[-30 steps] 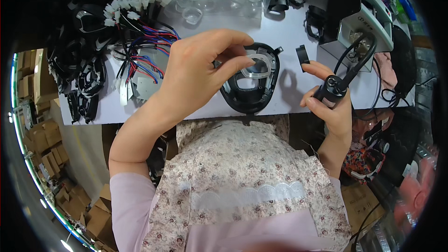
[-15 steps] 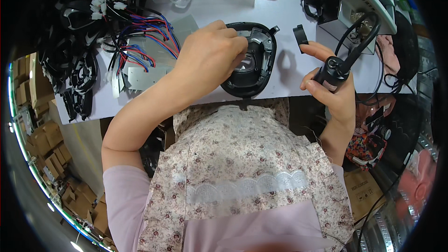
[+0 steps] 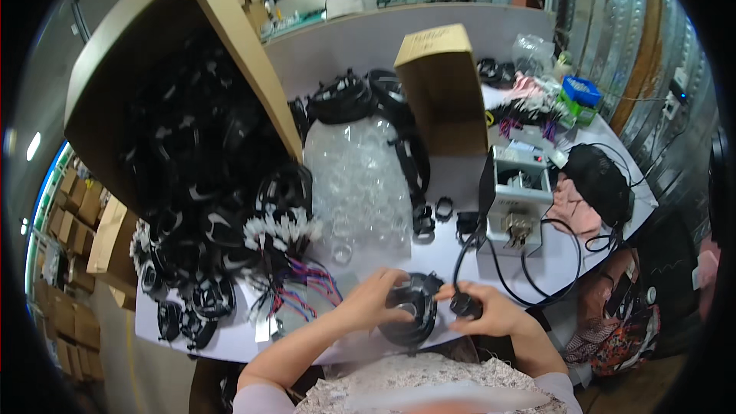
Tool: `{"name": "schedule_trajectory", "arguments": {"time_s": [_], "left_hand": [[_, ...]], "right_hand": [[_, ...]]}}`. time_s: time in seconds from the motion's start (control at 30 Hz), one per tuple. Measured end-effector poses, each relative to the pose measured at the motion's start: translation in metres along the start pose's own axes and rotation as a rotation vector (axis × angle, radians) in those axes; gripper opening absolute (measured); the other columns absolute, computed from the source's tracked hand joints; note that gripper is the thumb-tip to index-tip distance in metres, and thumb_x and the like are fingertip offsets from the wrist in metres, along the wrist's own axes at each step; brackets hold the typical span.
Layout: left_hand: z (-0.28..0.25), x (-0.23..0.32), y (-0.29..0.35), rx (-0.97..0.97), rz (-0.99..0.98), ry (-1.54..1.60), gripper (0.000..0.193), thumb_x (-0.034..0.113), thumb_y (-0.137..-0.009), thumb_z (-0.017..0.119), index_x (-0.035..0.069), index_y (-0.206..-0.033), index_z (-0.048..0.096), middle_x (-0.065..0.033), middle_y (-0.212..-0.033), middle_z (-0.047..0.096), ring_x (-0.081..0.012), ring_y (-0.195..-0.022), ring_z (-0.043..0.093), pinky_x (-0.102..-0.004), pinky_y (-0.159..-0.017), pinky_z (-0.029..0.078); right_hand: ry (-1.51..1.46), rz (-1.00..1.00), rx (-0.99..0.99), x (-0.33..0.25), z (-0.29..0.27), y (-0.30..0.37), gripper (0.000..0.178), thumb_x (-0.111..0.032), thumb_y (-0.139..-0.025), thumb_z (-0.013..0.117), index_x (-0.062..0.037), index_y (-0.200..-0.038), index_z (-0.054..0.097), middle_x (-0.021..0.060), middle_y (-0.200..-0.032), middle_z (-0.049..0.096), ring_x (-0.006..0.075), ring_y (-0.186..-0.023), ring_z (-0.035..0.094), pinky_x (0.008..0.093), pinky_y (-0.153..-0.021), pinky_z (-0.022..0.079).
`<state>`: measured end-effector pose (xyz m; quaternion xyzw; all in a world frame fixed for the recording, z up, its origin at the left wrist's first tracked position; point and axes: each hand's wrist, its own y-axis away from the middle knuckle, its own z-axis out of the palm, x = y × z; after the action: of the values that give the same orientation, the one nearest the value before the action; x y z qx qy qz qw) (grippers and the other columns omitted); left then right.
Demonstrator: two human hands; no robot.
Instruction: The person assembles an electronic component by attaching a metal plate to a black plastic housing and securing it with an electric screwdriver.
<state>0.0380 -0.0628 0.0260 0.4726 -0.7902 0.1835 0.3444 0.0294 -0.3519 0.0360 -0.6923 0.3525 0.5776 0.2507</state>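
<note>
A black oval plastic housing (image 3: 414, 330) with a clear round part in its middle lies near the table's front edge. My left hand (image 3: 376, 299) grips its left side, thumb and fingers spread over the rim. Close to the housing's right side, my right hand (image 3: 494, 312) is wrapped round a black cylindrical hand tool (image 3: 465, 305). A thick black cable (image 3: 458, 257) rises from the tool toward a grey metal box device (image 3: 515, 211). My right fingertips are beside the housing; whether they touch it I cannot tell.
Left stands a large carton (image 3: 245, 54) full of black housings. Wires with white connectors (image 3: 284, 234) lie left of my hands. Clear plastic parts (image 3: 356, 184) in a bag, an open carton (image 3: 441, 92) and black rings (image 3: 444, 208) are beyond. Right is a pink cloth (image 3: 575, 211).
The view has tilted up, showing more of the table. My left hand has loosened from a closed pinch above the housing to a wider grip. My right hand has come closer to the housing.
</note>
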Motion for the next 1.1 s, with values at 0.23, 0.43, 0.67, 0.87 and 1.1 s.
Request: {"name": "schedule_trajectory", "arguments": {"time_s": [0.23,0.43,0.67,0.87,1.1], "left_hand": [[-0.028,0.019,-0.002,-0.298,0.061,0.134,0.053,0.033,-0.083,0.081,0.005,-0.126,0.067,-0.0142,-0.110,0.065,-0.0287,-0.097,0.064,-0.0384,-0.083,0.052],[-0.031,0.023,0.017,-0.344,0.146,0.149,0.053,0.030,-0.080,0.083,0.005,-0.124,0.068,-0.0147,-0.106,0.065,-0.0316,-0.096,0.065,-0.0412,-0.083,0.052],[-0.023,0.006,0.022,0.076,-0.025,0.074,0.052,0.011,-0.067,0.089,0.006,-0.114,0.067,-0.0075,-0.098,0.062,-0.0201,-0.087,0.058,-0.0313,-0.077,0.048],[0.001,0.000,0.016,0.124,-0.033,-0.031,0.051,0.009,-0.070,0.086,0.003,-0.116,0.065,-0.0099,-0.099,0.063,-0.0238,-0.090,0.062,-0.0340,-0.081,0.051],[0.011,0.003,0.014,0.027,-0.080,-0.142,0.048,0.011,-0.070,0.085,0.003,-0.114,0.066,-0.0109,-0.102,0.063,-0.0281,-0.094,0.065,-0.0370,-0.082,0.052]], "right_hand": [[0.299,-0.157,-0.310,-0.026,0.024,-0.008,0.053,-0.016,-0.078,0.079,-0.0042,-0.126,0.063,0.0116,-0.134,0.062,0.0299,-0.116,0.065,0.0344,-0.096,0.052],[0.160,-0.156,-0.394,-0.039,0.025,-0.011,0.061,-0.016,-0.074,0.080,-0.0110,-0.131,0.061,0.0095,-0.135,0.060,0.0283,-0.122,0.061,0.0366,-0.102,0.049],[0.095,-0.209,0.034,-0.011,0.026,-0.001,0.059,-0.001,-0.074,0.074,-0.0041,-0.131,0.060,0.0071,-0.130,0.059,0.0172,-0.095,0.062,0.0271,-0.083,0.049],[-0.257,0.126,0.149,0.012,0.033,0.000,0.060,0.001,-0.076,0.070,-0.0025,-0.135,0.060,0.0033,-0.129,0.060,0.0052,-0.089,0.055,0.0200,-0.072,0.044],[-0.246,0.258,0.101,0.022,0.044,-0.002,0.062,-0.001,-0.074,0.072,-0.0042,-0.135,0.061,0.0041,-0.131,0.062,0.0076,-0.098,0.056,0.0233,-0.086,0.043]]}}
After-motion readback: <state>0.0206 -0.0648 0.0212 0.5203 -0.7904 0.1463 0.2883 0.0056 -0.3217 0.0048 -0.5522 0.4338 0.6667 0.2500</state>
